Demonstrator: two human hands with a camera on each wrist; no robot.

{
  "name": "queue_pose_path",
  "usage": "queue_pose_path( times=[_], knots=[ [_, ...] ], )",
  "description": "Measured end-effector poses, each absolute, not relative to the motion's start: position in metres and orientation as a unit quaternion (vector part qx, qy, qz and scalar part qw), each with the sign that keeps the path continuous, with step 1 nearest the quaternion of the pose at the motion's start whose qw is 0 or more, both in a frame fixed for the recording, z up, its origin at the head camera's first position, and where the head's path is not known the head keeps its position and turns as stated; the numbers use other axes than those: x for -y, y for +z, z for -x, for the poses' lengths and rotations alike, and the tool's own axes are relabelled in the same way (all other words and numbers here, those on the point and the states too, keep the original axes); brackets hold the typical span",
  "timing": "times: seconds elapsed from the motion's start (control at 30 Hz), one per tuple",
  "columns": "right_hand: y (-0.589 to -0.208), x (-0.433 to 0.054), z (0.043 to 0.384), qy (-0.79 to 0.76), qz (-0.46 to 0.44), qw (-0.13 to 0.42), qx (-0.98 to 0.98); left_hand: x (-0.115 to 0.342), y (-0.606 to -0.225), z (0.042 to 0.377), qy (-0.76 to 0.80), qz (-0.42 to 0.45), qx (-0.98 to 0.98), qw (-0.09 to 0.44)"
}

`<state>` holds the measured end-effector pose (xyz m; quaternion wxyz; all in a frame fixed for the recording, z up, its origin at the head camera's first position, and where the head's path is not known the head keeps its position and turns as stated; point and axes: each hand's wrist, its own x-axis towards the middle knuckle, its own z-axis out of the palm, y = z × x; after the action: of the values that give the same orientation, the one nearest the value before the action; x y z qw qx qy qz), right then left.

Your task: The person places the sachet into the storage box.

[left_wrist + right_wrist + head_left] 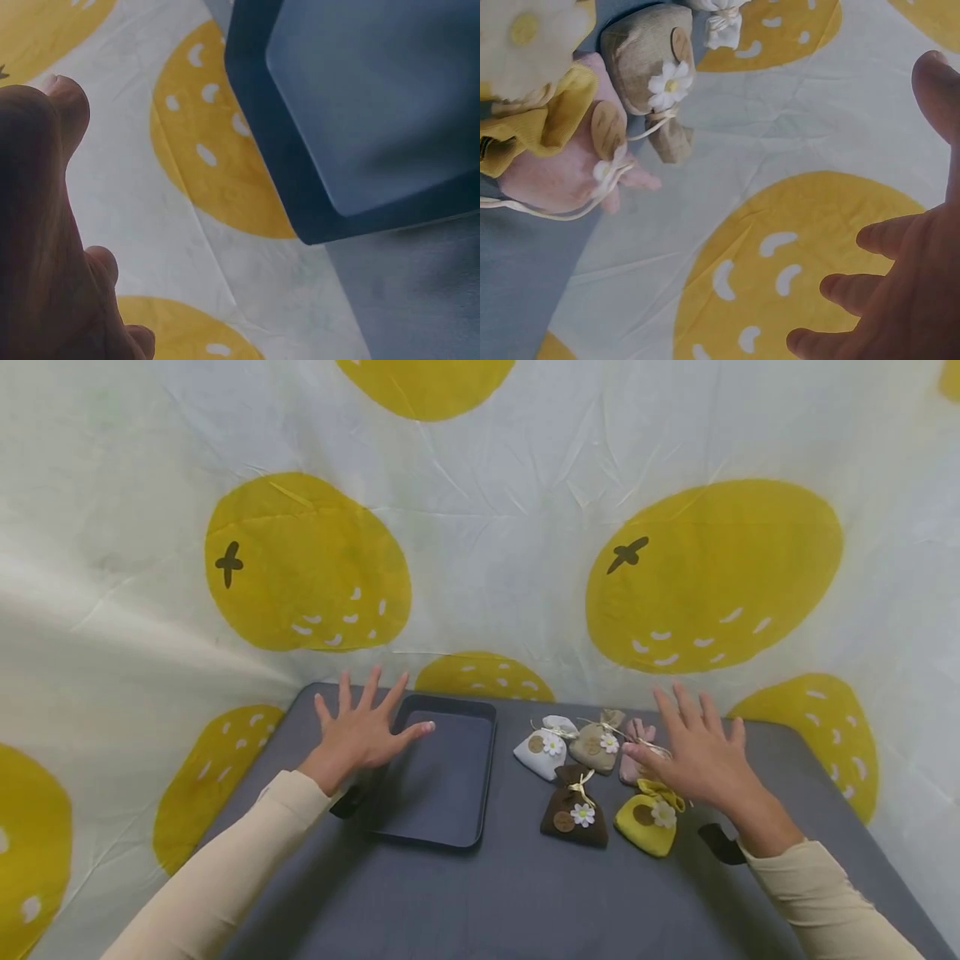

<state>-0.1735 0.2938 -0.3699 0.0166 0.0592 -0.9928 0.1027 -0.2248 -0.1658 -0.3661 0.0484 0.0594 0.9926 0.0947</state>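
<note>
No text can be read, even on the pouches (568, 801) and their tags (564, 822).

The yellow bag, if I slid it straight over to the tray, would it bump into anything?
Yes: the brown bag lies between the yellow bag and the tray. Lifting it over might avoid a bump.

Dressed in pale cream, with bare fingers (369, 687)
The left sleeve (225, 868) is long and plain; the right sleeve (828, 902) matches, creased along its outer edge. A black piece (347, 802) shows just past the left sleeve, a rounded black tab (722, 845) just past the right.
</note>
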Motion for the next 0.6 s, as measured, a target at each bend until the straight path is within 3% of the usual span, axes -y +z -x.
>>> queue_pose_path(
  times=[0.6],
  knots=[
    [-0.384,-0.306,0.173,0.121,-0.044,0.001,0.992,0.183,-0.385,0.226,0.101,-0.054,-0.992,0.044]
  ],
)
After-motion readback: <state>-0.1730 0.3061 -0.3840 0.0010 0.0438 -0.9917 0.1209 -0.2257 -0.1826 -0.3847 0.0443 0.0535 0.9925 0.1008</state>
